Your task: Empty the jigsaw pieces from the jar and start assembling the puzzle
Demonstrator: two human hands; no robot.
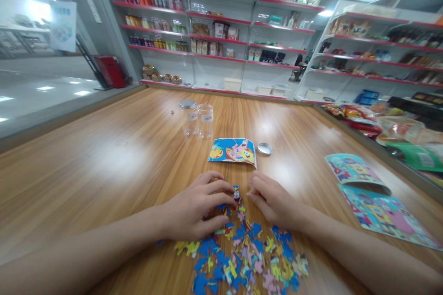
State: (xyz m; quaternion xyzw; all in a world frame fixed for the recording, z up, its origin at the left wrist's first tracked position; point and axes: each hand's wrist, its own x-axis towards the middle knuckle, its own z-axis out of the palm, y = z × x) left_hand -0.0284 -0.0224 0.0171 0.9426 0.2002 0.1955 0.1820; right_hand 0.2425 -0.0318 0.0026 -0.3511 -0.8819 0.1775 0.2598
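Loose jigsaw puzzle pieces (238, 262) in blue, yellow and pink lie heaped on the wooden table below my hands. My left hand (202, 205) rests palm down at the pile's upper left, fingers apart. Its fingertips reach a small upright strip of puzzle pieces (236, 195) showing a cartoon face. Across from it, my right hand (272, 198) is closed, thumb and fingers curled together just right of that strip; whatever they may hold is hidden. Beyond both hands lies a cartoon picture sheet (232, 152), slightly curled at its right edge.
Two clear plastic jars (197, 120) stand farther back, one with a silver lid on. A loose silver lid (265, 148) lies right of the picture sheet. Two more picture sheets (377, 198) are at the right, near packaged snacks (398, 124). Stocked shelves (218, 18) line the far side.
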